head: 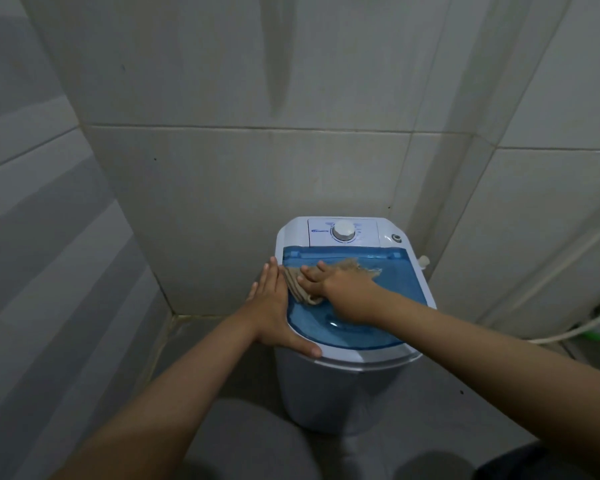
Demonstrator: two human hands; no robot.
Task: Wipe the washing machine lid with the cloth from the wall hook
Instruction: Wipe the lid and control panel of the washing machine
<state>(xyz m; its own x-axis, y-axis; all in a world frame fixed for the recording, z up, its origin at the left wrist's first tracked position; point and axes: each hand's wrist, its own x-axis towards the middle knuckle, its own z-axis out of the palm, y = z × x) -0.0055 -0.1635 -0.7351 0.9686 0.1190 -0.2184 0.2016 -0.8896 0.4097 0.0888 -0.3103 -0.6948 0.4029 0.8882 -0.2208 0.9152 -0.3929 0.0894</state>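
Small top-loading washing machine (329, 389) stands on the floor in a tiled corner, pale grey-white plastic tub, rounded body. Lid (406, 285): translucent blue plastic, smooth and glossy, shut flat, squared at the far end and curved at the near end; long axis runs near to far. A shallow moulded dip sits near its near edge. Beyond the lid, a white control panel (368, 228) with one round white dial (343, 232).

Cloth (300, 289): beige, soft woven texture, frayed along its far edge, bunched in folds. It lies on the far-left part of the lid, stretched left to right.

Right hand (343, 292): palm down, fingers spread flat, pressing the cloth onto the lid; no closed grasp, held by pressure only.

Left hand (274, 306): open, fingers straight and pointing far, laid along the machine's left rim, thumb on the near rim; holds nothing.

Walls: large matte grey-white tiles. A pale hose (568, 327) curves along the right. Both forearms cross the near approach to the lid.
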